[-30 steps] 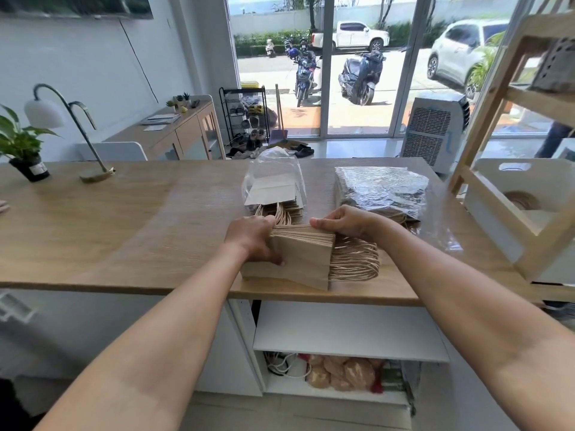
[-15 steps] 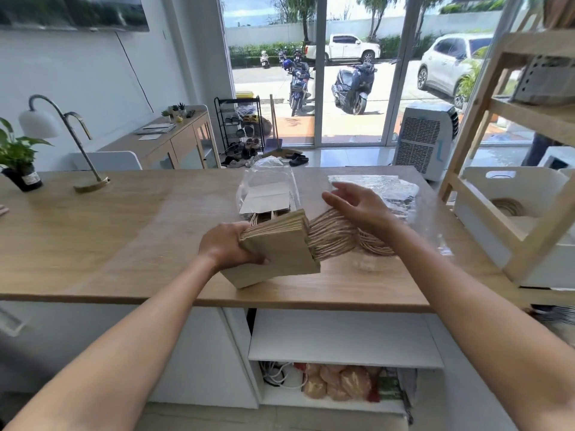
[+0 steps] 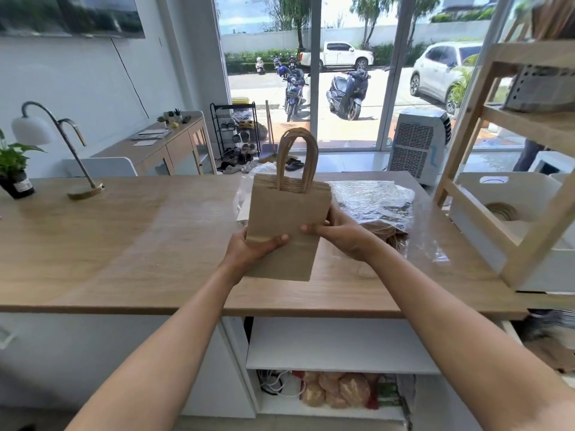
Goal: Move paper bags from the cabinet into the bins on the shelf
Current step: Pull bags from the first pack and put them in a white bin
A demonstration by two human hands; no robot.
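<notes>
wooden counter (image 3: 124, 244) — left hand (image 3: 249, 247), right hand (image 3: 342, 234) both grip upright paper bag stack (image 3: 287, 219)

— What are the hands doing?

— Both grip a stack of flat brown paper bags (image 3: 284, 231), held upright above the wooden counter (image 3: 124, 244) with the twisted handles pointing up. The left hand (image 3: 249, 248) clasps the lower left edge, thumb across the front; the right hand (image 3: 342, 236) holds the right edge.

— And behind it?

— A crinkled plastic-wrapped pack (image 3: 373, 200) lies on the counter to the right, another clear wrapper (image 3: 244, 194) partly hidden behind the stack.

— The shelf?

— A wooden shelf (image 3: 525, 241) stands at the right, with a white bin (image 3: 485, 209) in it. A lamp (image 3: 49, 141) and a potted plant (image 3: 14, 166) sit at the counter's far left.
</notes>
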